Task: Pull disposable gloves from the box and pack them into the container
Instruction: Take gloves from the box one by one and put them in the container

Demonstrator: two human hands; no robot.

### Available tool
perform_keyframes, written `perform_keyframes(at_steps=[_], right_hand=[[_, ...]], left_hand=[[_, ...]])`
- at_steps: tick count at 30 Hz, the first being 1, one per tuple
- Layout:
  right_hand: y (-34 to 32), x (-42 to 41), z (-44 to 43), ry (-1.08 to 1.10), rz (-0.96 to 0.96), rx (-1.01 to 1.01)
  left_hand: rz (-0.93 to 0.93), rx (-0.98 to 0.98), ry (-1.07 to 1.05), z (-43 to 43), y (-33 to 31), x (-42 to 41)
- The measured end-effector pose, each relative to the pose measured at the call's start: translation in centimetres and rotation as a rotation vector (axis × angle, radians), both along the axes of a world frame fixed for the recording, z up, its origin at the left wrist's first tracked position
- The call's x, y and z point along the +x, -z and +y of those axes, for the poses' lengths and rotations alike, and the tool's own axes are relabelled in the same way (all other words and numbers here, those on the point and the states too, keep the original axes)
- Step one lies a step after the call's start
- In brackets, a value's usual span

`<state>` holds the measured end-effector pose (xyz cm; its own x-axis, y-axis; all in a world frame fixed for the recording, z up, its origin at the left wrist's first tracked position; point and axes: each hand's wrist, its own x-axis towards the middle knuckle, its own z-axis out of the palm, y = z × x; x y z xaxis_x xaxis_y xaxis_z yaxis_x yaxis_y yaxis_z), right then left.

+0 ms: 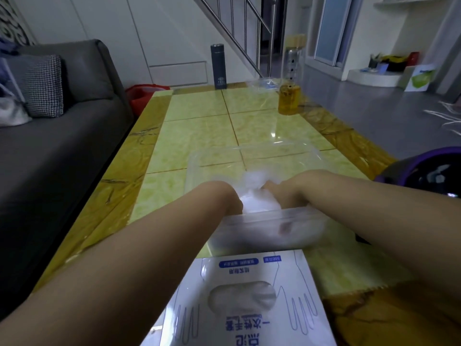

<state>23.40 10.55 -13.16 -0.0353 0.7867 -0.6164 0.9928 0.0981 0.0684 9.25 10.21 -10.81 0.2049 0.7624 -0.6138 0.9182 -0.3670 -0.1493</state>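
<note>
A clear plastic container (269, 236) stands on the table in front of me, its hinged lid (252, 156) lying open on the far side. A wad of thin white disposable gloves (254, 198) sits inside it. Both my hands reach down into the container, one on each side of the wad. My left hand (230, 204) touches the wad's left side, and my right hand (284, 193) lays one digit on its top. The frosted near wall hides the fingers of both hands. The white and blue glove box (249, 300) lies flat nearest to me, with gloves showing in its oval opening.
The yellow tiled table (199, 136) carries a dark flask (218, 66), a jar of yellow liquid (289, 99) and another clear container (264, 84) at its far end. A grey sofa (62, 136) runs along the left. A dark helmet (429, 176) sits at the right.
</note>
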Motion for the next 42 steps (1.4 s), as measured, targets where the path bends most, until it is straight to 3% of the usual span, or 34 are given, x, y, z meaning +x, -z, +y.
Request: perform_keyframes(at_steps=[8, 10, 13, 16, 19, 21, 23, 26, 32, 42], right_hand=[[-0.7, -1.0, -0.8, -0.035, -0.005, 0.046], [-2.1, -1.0, -1.4, -0.016, 0.027, 0.084], [-4.8, -1.5, -3.1, -0.017, 0.139, 0.176], [-7.3, -2.3, -5.8, -0.134, 0.177, 0.459], [-8.8, -3.5, -9.8, -0.151, 0.418, 0.729], [-8.1, -4.6, -12.6, -0.181, 0.575, 0.752], [-6.0, -5.6, -14.8, -0.220, 0.585, 0.626], [-1.3, -6.4, -16.2, -0.224, 0.440, 0.486], [1.7, -6.9, -16.0, -0.197, 0.385, 0.532], [1.3, -6.7, -14.9, -0.292, 0.429, 0.532]], left_hand=[[0.040, 0.023, 0.212, -1.4, -2.8, -0.4], [-0.024, 0.084, 0.256, -1.9, -4.6, -1.6], [-0.241, 0.135, 0.196, -3.4, -7.3, -4.3], [-0.506, 0.199, 0.102, -5.4, -8.4, -6.9], [-0.759, 0.363, 0.020, -7.7, -7.2, -9.0], [-0.922, 0.434, -0.051, -9.6, -5.7, -9.9], [-1.018, 0.422, -0.088, -11.4, -3.8, -10.1], [-0.999, 0.366, -0.091, -13.2, -0.4, -9.7], [-0.656, 0.234, -0.052, -13.8, 3.3, -9.6], [-0.646, 0.171, 0.000, -13.8, 3.2, -9.7]])
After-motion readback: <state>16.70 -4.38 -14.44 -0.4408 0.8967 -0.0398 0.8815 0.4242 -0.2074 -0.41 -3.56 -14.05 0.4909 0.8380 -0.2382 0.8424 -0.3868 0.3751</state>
